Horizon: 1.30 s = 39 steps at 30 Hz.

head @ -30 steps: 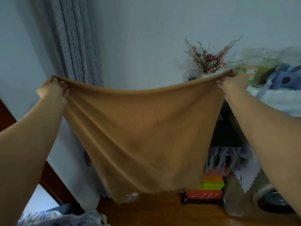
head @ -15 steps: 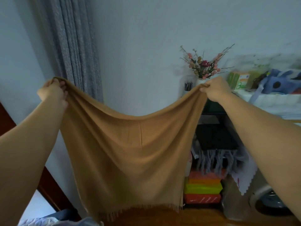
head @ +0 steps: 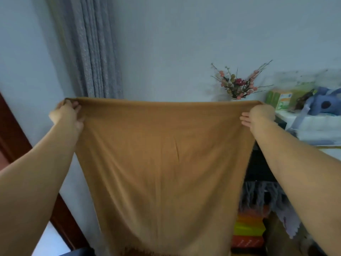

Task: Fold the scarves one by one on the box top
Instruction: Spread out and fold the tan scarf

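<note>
A tan scarf [head: 166,163] is held up in the air, stretched taut along its top edge. Its upper left corner is pinched in the left hand [head: 67,115], its upper right corner in the right hand [head: 258,115]. The cloth hangs before a grey curtain [head: 92,52] and a flower vase [head: 237,85]. Fringe is seen at the bottom edge.

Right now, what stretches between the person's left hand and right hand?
In the head view, only the tan woven scarf: its top edge runs taut and nearly level from the left hand to the right hand, the cloth hanging below.
</note>
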Each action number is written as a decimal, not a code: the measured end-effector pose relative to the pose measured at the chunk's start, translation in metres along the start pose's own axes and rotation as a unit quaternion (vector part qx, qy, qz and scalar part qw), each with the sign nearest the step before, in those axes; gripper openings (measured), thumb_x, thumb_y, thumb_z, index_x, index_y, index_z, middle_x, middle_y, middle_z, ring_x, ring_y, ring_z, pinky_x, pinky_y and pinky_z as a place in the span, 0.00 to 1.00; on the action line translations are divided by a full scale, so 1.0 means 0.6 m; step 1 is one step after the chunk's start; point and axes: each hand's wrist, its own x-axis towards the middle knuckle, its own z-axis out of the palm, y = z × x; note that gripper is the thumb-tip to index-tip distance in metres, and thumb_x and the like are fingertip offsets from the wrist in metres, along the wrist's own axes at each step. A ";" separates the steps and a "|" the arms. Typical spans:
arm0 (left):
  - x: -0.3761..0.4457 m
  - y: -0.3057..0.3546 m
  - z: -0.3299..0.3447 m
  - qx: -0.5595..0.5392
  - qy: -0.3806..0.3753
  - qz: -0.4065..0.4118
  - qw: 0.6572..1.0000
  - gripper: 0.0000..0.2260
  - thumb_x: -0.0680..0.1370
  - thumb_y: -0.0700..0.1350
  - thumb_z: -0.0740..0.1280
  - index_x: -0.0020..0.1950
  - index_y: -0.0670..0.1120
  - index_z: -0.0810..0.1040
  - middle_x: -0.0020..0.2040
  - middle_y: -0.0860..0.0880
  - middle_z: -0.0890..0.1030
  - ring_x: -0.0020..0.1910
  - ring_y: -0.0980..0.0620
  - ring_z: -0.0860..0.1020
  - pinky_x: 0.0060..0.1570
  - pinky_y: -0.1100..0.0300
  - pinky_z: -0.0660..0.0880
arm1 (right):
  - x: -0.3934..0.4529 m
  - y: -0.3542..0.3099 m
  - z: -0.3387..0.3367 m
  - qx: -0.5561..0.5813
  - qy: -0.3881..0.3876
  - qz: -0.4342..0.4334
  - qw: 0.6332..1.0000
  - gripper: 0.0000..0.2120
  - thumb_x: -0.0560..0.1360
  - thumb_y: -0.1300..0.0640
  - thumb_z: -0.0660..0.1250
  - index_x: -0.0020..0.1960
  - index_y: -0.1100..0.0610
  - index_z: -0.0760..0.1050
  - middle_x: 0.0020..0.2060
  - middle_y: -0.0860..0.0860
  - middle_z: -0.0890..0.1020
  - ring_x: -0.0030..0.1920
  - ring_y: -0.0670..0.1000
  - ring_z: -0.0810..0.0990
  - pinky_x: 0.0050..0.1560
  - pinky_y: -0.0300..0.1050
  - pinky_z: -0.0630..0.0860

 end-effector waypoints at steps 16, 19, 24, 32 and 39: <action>0.168 0.020 0.284 -0.020 -0.131 0.093 0.987 0.10 0.83 0.41 0.63 0.45 0.50 0.82 0.42 0.53 0.83 0.41 0.55 0.78 0.44 0.57 0.75 | 0.158 -0.148 0.224 0.095 -0.045 -0.090 0.990 0.15 0.82 0.53 0.55 0.65 0.47 0.75 0.57 0.47 0.80 0.57 0.53 0.78 0.46 0.54 0.75; 0.261 -0.065 0.343 0.029 -0.144 0.107 0.983 0.11 0.82 0.40 0.65 0.43 0.50 0.83 0.45 0.51 0.83 0.47 0.52 0.80 0.53 0.55 0.77 | 0.253 -0.110 0.275 0.095 -0.025 -0.066 0.993 0.14 0.83 0.53 0.53 0.61 0.46 0.75 0.58 0.49 0.81 0.59 0.55 0.78 0.53 0.59 0.75; 0.430 -0.232 0.454 0.065 -0.166 0.075 0.981 0.08 0.82 0.44 0.65 0.55 0.48 0.84 0.55 0.49 0.84 0.57 0.48 0.81 0.58 0.56 0.79 | 0.406 -0.041 0.398 0.064 -0.021 -0.083 0.994 0.16 0.84 0.57 0.53 0.68 0.56 0.73 0.50 0.51 0.81 0.45 0.50 0.79 0.39 0.45 0.76; 0.613 -0.274 0.609 0.034 -0.174 0.091 0.980 0.09 0.81 0.44 0.66 0.45 0.52 0.83 0.54 0.47 0.85 0.58 0.47 0.81 0.61 0.52 0.79 | 0.612 -0.072 0.567 0.063 0.052 -0.103 0.991 0.16 0.83 0.54 0.55 0.61 0.55 0.79 0.50 0.54 0.84 0.47 0.55 0.82 0.42 0.47 0.81; 0.686 -0.282 0.630 0.026 -0.192 0.078 0.978 0.08 0.78 0.44 0.68 0.42 0.51 0.86 0.50 0.46 0.85 0.53 0.46 0.82 0.60 0.48 0.79 | 0.648 -0.063 0.594 0.077 0.021 -0.147 0.986 0.13 0.82 0.53 0.59 0.58 0.52 0.80 0.51 0.53 0.86 0.52 0.56 0.84 0.50 0.60 0.83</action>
